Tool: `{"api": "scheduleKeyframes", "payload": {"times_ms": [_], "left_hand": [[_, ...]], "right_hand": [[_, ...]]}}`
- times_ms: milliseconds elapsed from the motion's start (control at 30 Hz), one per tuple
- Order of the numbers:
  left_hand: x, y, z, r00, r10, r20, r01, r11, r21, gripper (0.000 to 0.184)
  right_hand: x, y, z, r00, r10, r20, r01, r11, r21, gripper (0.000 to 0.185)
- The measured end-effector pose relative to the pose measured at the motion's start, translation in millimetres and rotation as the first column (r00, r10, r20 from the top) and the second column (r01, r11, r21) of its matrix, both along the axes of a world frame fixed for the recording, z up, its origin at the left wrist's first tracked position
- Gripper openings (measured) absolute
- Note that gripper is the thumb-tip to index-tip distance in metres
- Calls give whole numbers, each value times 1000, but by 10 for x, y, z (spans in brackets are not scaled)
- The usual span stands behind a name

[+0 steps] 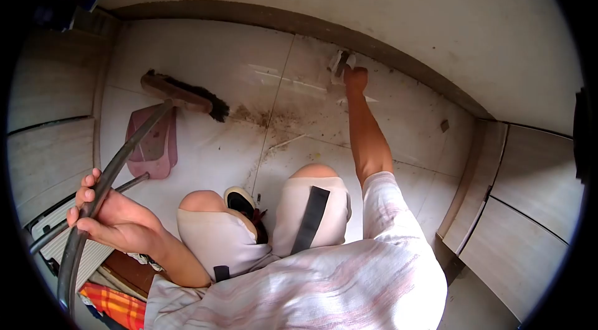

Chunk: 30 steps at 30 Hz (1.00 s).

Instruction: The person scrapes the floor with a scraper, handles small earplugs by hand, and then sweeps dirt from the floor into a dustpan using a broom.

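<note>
My left hand is wrapped round the dark handle of a broom, whose bristled head rests on the tiled floor at the upper left. Under the handle lies a pink dustpan. My right arm reaches forward, and my right hand is closed at a small whitish and dark object on the floor by the wall base; its exact shape is unclear. Brown dirt is scattered on the tiles between the broom head and my right arm.
Cabinet fronts stand at the left and right. A dark ledge runs along the far wall. My knees are bent in front of me. A striped orange cloth and a metal-framed item lie at the lower left.
</note>
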<state>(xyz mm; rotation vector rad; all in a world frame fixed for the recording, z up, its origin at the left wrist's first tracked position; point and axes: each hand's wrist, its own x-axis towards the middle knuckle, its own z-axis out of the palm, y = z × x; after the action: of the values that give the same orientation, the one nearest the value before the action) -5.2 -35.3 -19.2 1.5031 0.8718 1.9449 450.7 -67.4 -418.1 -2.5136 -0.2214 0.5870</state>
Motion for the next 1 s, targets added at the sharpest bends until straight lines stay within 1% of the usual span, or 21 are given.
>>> {"api": "scheduleKeyframes", "payload": {"times_ms": [67, 100, 167, 200, 267, 300, 367, 400, 467, 500, 567, 600, 667, 700, 767, 800, 867, 900, 933, 967, 1000], "left_hand": [[28, -36, 7, 1000, -5, -5, 5, 1000, -10, 25], [28, -49, 0, 1000, -11, -5, 11, 1000, -13, 26], [56, -50, -5, 1000, -16, -8, 16, 1000, 3, 26], [51, -52, -12, 1000, -16, -14, 16, 1000, -2, 26], [52, -50, -9, 1000, -12, -27, 12, 1000, -3, 26], [51, -50, -8, 999, -41, 0, 41, 999, -1, 25], [60, -33, 2, 997, -70, 21, 70, 998, -2, 24], [63, -31, -3, 998, -66, 21, 66, 998, -1, 24], [89, -22, -8, 998, -57, 20, 57, 998, -5, 24], [99, -17, -10, 1000, -26, 8, 27, 999, -22, 25], [106, -9, -8, 1000, 9, -7, -9, 999, -42, 26], [108, -1, -13, 1000, 5, -15, -5, 999, -36, 25], [109, 3, -14, 1000, 0, -23, -1, 999, -36, 25], [123, 5, -10, 1000, 3, -21, -4, 999, -33, 25], [127, 15, -13, 1000, 6, -20, -6, 999, -32, 24], [108, 26, -15, 1000, -11, -7, 11, 1000, -26, 24], [62, 34, -15, 1000, -25, 8, 25, 999, -26, 23], [20, 25, -16, 998, -65, 27, 65, 998, -16, 22], [2, 28, -23, 994, -103, 44, 103, 995, -6, 21], [-1, 26, -28, 994, -98, 44, 99, 995, -6, 21], [-4, 19, -30, 994, -94, 51, 94, 996, -4, 21]], "right_hand": [[7, 35, -4, 988, -62, 141, 55, 997, 53, 60], [-8, 72, 27, 988, -64, 137, 56, 997, 55, 60], [-15, 227, 98, 986, -161, 40, 164, 980, -112, 69], [-34, 272, 73, 987, -159, 34, 162, 981, -105, 69], [-53, 340, 22, 994, -99, 44, 107, 962, -253, 65], [-60, 352, 33, 995, -97, 38, 104, 962, -252, 65], [-63, 354, 49, 996, 1, -86, -21, 972, -235, 55], [-44, 344, -22, 996, 2, -88, -23, 970, -241, 55], [-15, 363, -168, 997, 68, -37, -75, 973, -219, 48], [-46, 360, -144, 997, 72, -38, -79, 972, -223, 48], [-145, 341, -103, 980, 128, 155, -108, 985, -132, 47], [-147, 360, -120, 979, 132, 154, -111, 985, -135, 47], [-157, 369, -153, 989, 31, 145, -37, 999, 37, 48], [-137, 369, -162, 989, 32, 146, -37, 999, 32, 48], [-91, 380, -168, 978, 104, 181, -122, 989, 87, 48], [-108, 369, -66, 978, 105, 180, -122, 989, 87, 48], [-190, 251, 373, 951, 304, 54, -306, 906, 292, 44], [-223, 169, 450, 950, 306, 56, -309, 906, 291, 44], [-228, 84, 502, 922, 373, 102, -386, 878, 284, 42], [-215, 43, 518, 887, 438, 145, -461, 844, 275, 41], [-207, 21, 397, 885, 443, 144, -466, 841, 276, 41]]}}
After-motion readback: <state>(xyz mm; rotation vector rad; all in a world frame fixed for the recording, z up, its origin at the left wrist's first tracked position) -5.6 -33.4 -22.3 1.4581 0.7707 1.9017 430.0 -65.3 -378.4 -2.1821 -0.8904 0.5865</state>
